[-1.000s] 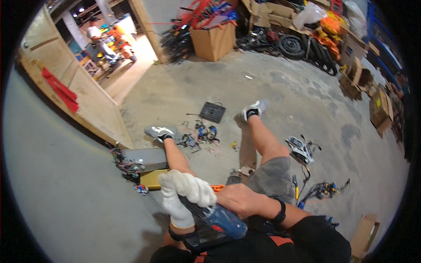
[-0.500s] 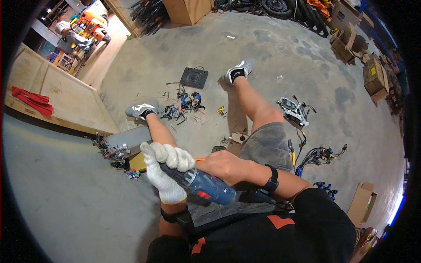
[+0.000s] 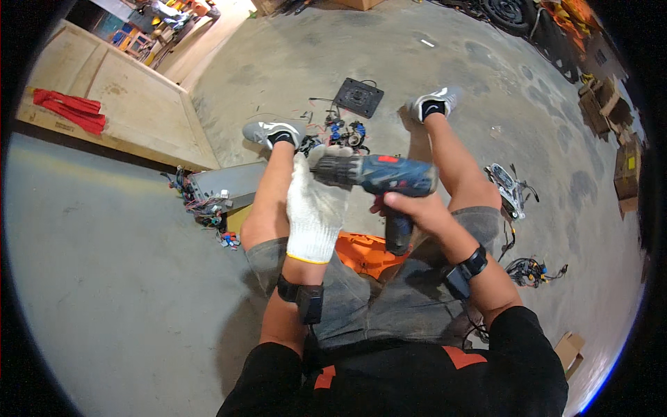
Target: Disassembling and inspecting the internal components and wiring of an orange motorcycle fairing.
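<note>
My right hand (image 3: 410, 212) grips the handle of a blue and black cordless drill (image 3: 399, 174), held level above my lap with its chuck pointing left. The white-gloved left hand (image 3: 316, 198) lies palm up behind and beneath the chuck, its thumb stretched out at the left. Its other fingers are partly hidden by the chuck, with pale tips showing just above it. Below the drill, an orange plastic part (image 3: 368, 256) rests between my thighs, partly covered by the drill's handle.
Wire scraps and blue connectors (image 3: 344, 132) lie between my feet, near a black square plate (image 3: 358, 97). A grey box (image 3: 229, 184) with wire bundles stands left of my leg. Right of me are a metal-and-black part (image 3: 506, 189) and a cable harness (image 3: 531, 271).
The drill has swung from pointing up-left to level and come up off my lap. My right hand has moved onto its handle, and my left hand has loosened from around the chuck.
</note>
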The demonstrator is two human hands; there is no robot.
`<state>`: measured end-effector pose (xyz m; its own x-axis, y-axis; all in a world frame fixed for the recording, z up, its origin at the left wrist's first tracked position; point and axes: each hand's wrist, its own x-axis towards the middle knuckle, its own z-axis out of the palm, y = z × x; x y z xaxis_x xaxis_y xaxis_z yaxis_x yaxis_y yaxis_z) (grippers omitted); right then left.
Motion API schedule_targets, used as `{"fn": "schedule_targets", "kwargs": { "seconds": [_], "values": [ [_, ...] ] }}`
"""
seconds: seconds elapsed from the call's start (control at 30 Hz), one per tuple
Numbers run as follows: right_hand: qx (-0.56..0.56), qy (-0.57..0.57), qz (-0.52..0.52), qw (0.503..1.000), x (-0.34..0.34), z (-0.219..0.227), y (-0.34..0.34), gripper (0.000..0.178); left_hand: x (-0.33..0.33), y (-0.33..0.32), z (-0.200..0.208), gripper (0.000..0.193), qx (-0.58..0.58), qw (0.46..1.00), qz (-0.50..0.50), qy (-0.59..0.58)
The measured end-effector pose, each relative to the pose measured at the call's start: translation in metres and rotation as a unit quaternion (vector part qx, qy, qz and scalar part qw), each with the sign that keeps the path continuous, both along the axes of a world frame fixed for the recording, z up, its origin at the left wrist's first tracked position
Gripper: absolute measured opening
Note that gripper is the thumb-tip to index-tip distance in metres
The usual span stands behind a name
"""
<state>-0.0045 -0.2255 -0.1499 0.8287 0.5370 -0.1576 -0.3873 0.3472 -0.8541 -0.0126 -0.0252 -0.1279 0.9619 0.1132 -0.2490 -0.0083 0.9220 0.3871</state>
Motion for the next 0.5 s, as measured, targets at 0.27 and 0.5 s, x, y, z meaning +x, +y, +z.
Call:
{"fn": "schedule_targets", "kwargs": {
  "seconds": [0.27,0.5],
  "values": [
    [0.082,0.14,0.02,0.987,0.003,-0.068,-0.027,0.055,-0.006,-0.012,-0.029,0.051,0.142,0.989,-0.046,-0.014],
    [0.09,0.11,0.022,0.99,-0.001,-0.068,-0.027,0.062,-0.007,-0.012,-0.035,0.05,0.316,0.946,-0.019,-0.067]
  ]
}}
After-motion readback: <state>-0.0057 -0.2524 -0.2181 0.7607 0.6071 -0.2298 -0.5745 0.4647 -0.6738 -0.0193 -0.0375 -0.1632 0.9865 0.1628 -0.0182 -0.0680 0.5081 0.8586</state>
